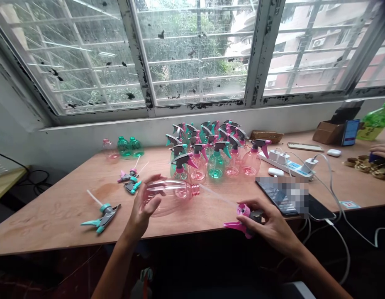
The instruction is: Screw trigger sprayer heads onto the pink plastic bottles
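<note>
My left hand [147, 199] is wrapped round a clear pink bottle [172, 195], tilted on its side with its threaded neck pointing right. In my right hand [267, 220] is a pink and grey trigger spray head [244, 218]. Its thin dip tube [219, 194] reaches left, the tip at the mouth of the bottle; I cannot tell whether it is inside. Left of my left hand, a teal and grey spray head [105, 216] lies on the table. Two more loose spray heads, one pink [129, 176] and one teal [132, 185], lie behind it.
Several assembled pink and green spray bottles [215, 164] stand grouped at the back. Three headless bottles [125, 147] stand at the back left. A power strip [288, 166] with cables and a phone [276, 195] lie right. Another person's hand [382, 150] is at the far right.
</note>
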`<control>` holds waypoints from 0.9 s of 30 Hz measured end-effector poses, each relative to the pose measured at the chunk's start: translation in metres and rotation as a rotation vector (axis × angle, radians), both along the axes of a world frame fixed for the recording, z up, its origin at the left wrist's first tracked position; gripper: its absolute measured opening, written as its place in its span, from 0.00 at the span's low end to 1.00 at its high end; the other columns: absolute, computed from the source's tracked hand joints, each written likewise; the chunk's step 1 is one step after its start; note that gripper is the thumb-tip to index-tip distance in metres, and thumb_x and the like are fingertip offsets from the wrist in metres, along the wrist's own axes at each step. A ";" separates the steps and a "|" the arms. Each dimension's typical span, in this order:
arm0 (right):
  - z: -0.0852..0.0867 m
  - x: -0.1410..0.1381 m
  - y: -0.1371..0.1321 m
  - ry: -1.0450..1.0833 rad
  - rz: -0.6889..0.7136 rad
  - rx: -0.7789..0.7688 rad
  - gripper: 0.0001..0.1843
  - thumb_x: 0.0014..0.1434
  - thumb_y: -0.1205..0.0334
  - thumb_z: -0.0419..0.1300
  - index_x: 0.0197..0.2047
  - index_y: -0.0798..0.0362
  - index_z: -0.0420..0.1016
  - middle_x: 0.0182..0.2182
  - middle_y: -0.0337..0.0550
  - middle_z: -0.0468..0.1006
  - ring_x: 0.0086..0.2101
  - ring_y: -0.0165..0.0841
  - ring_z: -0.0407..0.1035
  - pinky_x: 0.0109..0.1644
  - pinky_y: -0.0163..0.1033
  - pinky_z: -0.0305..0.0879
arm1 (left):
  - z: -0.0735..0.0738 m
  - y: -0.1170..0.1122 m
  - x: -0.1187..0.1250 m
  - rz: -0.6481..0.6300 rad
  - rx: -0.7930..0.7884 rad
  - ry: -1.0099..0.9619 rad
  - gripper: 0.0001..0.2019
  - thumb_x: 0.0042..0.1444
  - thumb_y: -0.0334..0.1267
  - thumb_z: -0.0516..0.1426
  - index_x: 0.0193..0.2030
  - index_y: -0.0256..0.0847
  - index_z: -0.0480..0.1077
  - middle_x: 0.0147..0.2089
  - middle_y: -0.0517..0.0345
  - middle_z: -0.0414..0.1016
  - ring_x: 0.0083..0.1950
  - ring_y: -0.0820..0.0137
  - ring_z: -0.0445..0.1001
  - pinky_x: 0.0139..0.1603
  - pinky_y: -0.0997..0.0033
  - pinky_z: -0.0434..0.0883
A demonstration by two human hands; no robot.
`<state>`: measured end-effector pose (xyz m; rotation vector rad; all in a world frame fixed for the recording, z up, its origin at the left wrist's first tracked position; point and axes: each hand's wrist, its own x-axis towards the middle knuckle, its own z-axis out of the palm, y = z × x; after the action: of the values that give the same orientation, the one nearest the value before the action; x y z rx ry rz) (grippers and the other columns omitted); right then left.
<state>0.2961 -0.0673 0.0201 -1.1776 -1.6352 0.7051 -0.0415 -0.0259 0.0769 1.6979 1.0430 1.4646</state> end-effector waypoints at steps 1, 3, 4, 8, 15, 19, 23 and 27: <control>-0.001 0.002 -0.001 0.018 -0.014 -0.014 0.18 0.57 0.47 0.68 0.46 0.49 0.78 0.36 0.45 0.81 0.32 0.39 0.78 0.33 0.39 0.77 | -0.001 0.004 0.001 0.002 0.003 -0.024 0.26 0.57 0.48 0.59 0.60 0.40 0.65 0.59 0.45 0.72 0.53 0.55 0.73 0.51 0.60 0.71; -0.004 0.004 -0.001 0.030 -0.027 -0.035 0.18 0.57 0.47 0.68 0.46 0.49 0.78 0.34 0.44 0.81 0.30 0.39 0.78 0.29 0.37 0.76 | -0.008 0.009 0.005 0.001 -0.021 -0.087 0.25 0.56 0.48 0.59 0.58 0.40 0.67 0.56 0.47 0.74 0.50 0.57 0.75 0.47 0.62 0.71; -0.005 0.005 -0.001 0.019 -0.028 -0.035 0.18 0.57 0.48 0.68 0.45 0.49 0.78 0.34 0.44 0.81 0.31 0.39 0.78 0.29 0.37 0.76 | -0.013 0.011 0.007 -0.010 -0.048 -0.129 0.24 0.56 0.47 0.59 0.58 0.39 0.67 0.54 0.47 0.74 0.48 0.58 0.75 0.46 0.62 0.71; -0.013 0.004 0.001 -0.065 0.045 -0.043 0.15 0.57 0.51 0.68 0.45 0.48 0.78 0.36 0.43 0.82 0.34 0.40 0.79 0.33 0.37 0.76 | -0.035 0.009 0.012 -0.053 -0.129 -0.245 0.23 0.57 0.46 0.58 0.57 0.37 0.68 0.52 0.47 0.76 0.50 0.57 0.75 0.47 0.62 0.71; -0.019 -0.006 -0.002 -0.022 0.157 -0.100 0.22 0.54 0.54 0.71 0.51 0.46 0.73 0.37 0.41 0.80 0.37 0.40 0.78 0.38 0.39 0.78 | -0.035 -0.011 0.022 -0.269 -0.149 0.152 0.29 0.58 0.47 0.61 0.65 0.44 0.63 0.65 0.46 0.69 0.66 0.48 0.65 0.67 0.49 0.61; -0.021 -0.020 -0.001 0.181 0.250 -0.203 0.33 0.55 0.51 0.70 0.61 0.46 0.65 0.32 0.36 0.76 0.27 0.33 0.73 0.26 0.34 0.74 | -0.039 -0.014 0.040 -0.337 -0.086 0.194 0.34 0.59 0.48 0.61 0.70 0.45 0.54 0.70 0.44 0.60 0.71 0.49 0.57 0.72 0.46 0.53; -0.020 -0.029 0.016 0.281 0.212 -0.262 0.21 0.59 0.45 0.66 0.47 0.52 0.75 0.30 0.39 0.76 0.23 0.29 0.69 0.21 0.31 0.66 | -0.041 -0.006 0.050 -0.339 -0.034 0.162 0.39 0.61 0.45 0.61 0.73 0.47 0.45 0.73 0.43 0.54 0.74 0.51 0.53 0.73 0.45 0.50; -0.014 -0.034 0.041 0.398 0.315 -0.280 0.20 0.57 0.46 0.68 0.43 0.53 0.74 0.28 0.39 0.78 0.28 0.33 0.73 0.31 0.36 0.72 | -0.026 -0.006 0.052 -0.287 0.034 0.300 0.38 0.61 0.40 0.61 0.73 0.48 0.46 0.75 0.44 0.49 0.74 0.51 0.53 0.73 0.46 0.52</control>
<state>0.2623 -0.0262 0.0063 -0.8987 -1.4223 1.3146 0.0101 -0.0320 0.0514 2.0407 0.8804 1.0738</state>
